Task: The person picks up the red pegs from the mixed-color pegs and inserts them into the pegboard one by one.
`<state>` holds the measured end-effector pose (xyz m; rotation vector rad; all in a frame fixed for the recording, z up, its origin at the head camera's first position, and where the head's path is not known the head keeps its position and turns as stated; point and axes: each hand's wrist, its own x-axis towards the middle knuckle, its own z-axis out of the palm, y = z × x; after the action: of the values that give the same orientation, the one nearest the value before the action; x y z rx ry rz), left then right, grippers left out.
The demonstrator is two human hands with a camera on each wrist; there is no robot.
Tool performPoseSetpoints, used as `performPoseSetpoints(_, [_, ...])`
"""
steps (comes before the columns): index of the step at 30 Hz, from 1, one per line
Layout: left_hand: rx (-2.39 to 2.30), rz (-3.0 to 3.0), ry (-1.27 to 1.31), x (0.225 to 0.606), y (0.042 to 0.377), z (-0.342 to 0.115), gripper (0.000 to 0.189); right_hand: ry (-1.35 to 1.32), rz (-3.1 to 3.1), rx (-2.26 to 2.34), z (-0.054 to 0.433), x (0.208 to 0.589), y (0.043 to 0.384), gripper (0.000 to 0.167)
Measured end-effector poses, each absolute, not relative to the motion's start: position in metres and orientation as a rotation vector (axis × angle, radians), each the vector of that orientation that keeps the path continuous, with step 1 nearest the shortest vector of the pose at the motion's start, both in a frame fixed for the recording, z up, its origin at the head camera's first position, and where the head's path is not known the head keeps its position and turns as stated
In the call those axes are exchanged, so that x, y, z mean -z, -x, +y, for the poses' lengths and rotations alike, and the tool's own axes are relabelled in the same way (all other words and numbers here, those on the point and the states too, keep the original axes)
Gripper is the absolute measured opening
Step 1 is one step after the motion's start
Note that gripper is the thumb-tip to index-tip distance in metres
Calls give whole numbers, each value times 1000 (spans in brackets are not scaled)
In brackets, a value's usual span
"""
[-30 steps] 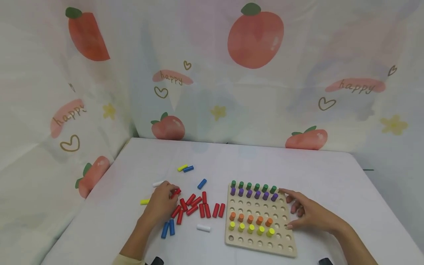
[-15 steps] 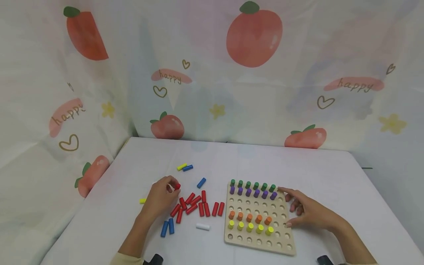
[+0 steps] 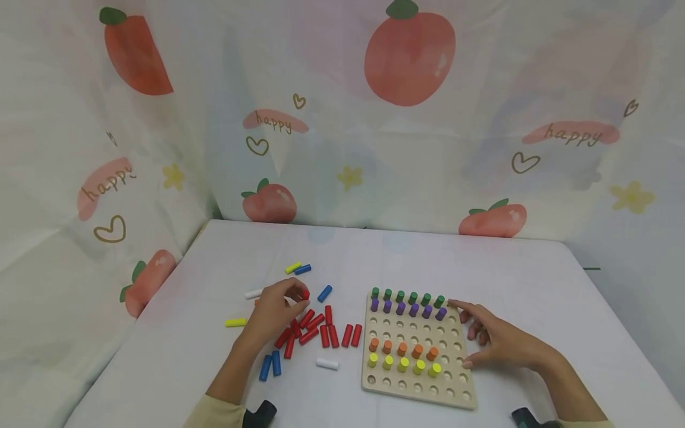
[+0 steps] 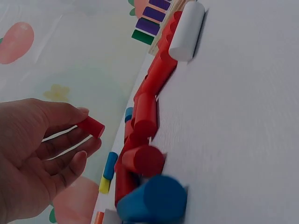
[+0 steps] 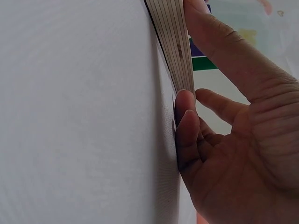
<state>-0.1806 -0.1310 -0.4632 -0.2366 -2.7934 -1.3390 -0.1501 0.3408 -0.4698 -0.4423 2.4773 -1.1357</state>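
My left hand [image 3: 273, 312] pinches a red peg [image 4: 92, 127] between thumb and fingers, held above the table at the far side of a loose group of red pegs [image 3: 308, 336]. To the right lies a square wooden pegboard [image 3: 458, 385] with rows of round holes. Green pegs [image 3: 401, 295] and purple pegs [image 3: 400, 308] stand in its two far rows. Orange pegs [image 3: 402, 349] and yellow pegs [image 3: 404, 364] stand in two rows nearer me. My right hand [image 3: 505, 342] rests at the board's right edge, index finger by the far corner and thumb lower down.
Blue pegs [image 3: 276, 363] and a white peg [image 3: 327, 364] lie near the red group. Another blue peg [image 3: 324, 293] is beyond it. A yellow peg [image 3: 235, 323] and a second white peg [image 3: 254, 293] lie left. A printed curtain [image 3: 342, 142] stands behind the table.
My left hand has lifted the red peg and carried it to the right. The white peg and an orange peg behind that hand now show. My right hand stays at the board.
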Motion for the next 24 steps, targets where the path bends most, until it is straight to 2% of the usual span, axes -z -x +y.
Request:
performPoseSetpoints(13, [1336,-2779,560,454,189,-104,22,451,2494,1112,343,473,151,111])
performPoseSetpoints(24, [1426,-2843,660,449,192,-73,23,474,2510,1116,341,470,152,110])
